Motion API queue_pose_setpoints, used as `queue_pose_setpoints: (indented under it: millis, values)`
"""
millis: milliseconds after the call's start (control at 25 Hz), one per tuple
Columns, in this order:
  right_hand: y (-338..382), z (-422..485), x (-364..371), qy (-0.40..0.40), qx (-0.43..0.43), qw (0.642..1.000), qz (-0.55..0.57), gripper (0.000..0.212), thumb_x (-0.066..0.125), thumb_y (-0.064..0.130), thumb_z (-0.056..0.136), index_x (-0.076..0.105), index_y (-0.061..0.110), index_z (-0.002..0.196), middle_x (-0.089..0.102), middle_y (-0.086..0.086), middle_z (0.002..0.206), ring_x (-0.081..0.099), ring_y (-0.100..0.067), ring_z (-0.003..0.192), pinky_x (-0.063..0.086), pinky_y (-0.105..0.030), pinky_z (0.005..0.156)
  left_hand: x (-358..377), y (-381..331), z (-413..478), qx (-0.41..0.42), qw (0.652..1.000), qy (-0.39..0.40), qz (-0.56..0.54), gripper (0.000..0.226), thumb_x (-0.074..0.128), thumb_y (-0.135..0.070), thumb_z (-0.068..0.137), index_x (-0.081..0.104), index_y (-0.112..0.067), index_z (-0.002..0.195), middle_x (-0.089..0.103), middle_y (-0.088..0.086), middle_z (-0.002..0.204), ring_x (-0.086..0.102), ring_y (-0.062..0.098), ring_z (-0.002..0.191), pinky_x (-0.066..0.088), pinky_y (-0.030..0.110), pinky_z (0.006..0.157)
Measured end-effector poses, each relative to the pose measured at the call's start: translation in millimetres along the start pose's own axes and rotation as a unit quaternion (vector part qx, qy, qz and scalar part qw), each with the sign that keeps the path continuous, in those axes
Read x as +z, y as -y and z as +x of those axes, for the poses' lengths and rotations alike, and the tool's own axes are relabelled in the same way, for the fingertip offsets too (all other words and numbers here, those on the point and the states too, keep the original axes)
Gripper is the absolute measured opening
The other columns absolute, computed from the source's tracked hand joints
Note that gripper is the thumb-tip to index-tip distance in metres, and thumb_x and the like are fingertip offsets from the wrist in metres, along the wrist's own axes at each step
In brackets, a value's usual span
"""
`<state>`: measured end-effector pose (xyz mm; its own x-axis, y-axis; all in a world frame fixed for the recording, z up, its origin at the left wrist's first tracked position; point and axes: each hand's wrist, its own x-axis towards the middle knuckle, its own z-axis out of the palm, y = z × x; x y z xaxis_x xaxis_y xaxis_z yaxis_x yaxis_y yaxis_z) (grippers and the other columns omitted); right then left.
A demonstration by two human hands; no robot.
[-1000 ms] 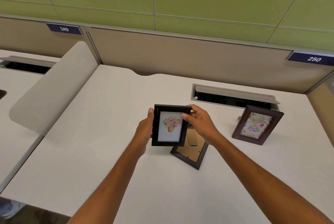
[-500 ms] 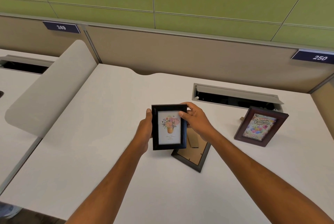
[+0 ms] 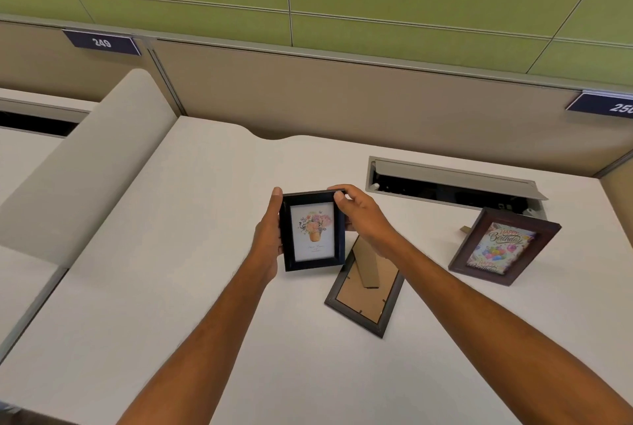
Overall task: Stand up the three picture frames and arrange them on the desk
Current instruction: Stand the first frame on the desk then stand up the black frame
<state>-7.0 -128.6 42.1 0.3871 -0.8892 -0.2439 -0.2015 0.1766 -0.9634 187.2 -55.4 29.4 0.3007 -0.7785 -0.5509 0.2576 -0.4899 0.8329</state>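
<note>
A small black frame with a flower picture (image 3: 312, 230) is upright, picture facing me, over the middle of the white desk (image 3: 164, 287). My left hand (image 3: 269, 239) grips its left edge. My right hand (image 3: 359, 215) holds its top right corner and right side. Whether its bottom touches the desk I cannot tell. Just right of it a dark frame (image 3: 364, 291) lies face down, its cardboard back and folded stand showing. Farther right a brown frame with a birthday picture (image 3: 501, 246) stands on its own prop, leaning back.
An open cable tray (image 3: 452, 184) is cut into the desk behind the frames. A beige partition wall (image 3: 342, 99) runs along the back. A rounded grey divider (image 3: 78, 164) closes the left side, with another desk beyond it.
Both hands have carried the flower frame a little away from me and turned it more upright. My right hand shifted up to its top corner. The other two frames have not moved.
</note>
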Motion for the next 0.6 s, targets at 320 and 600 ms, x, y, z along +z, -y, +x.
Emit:
queue_pose_setpoints:
  millis: [320,600]
  values:
    - [-1.2,31.1,12.1,-0.014,0.009,1.000,0.004,0.041,0.038,0.049,0.115,0.069,0.026,0.128,0.077,0.000,0.122,0.074,-0.014,0.112,0.062,-0.022,0.082,-7.0,-2.8,31.7,0.003,0.999,-0.019,-0.029,0.072,0.045,-0.088,0.092,0.072,-0.035,0.132,0.079,-0.002,0.125,0.072,0.023,0.117,0.055,0.037,0.083]
    - [-11.0,42.6,20.6,-0.016,0.023,1.000,-0.003,0.046,0.041,0.051,0.113,0.069,0.017,0.127,0.077,-0.005,0.122,0.073,-0.016,0.114,0.062,-0.028,0.089,-17.4,7.6,46.0,0.018,0.999,-0.013,-0.027,0.076,0.048,-0.095,0.078,0.073,-0.044,0.128,0.084,-0.019,0.108,0.074,0.021,0.117,0.057,0.039,0.086]
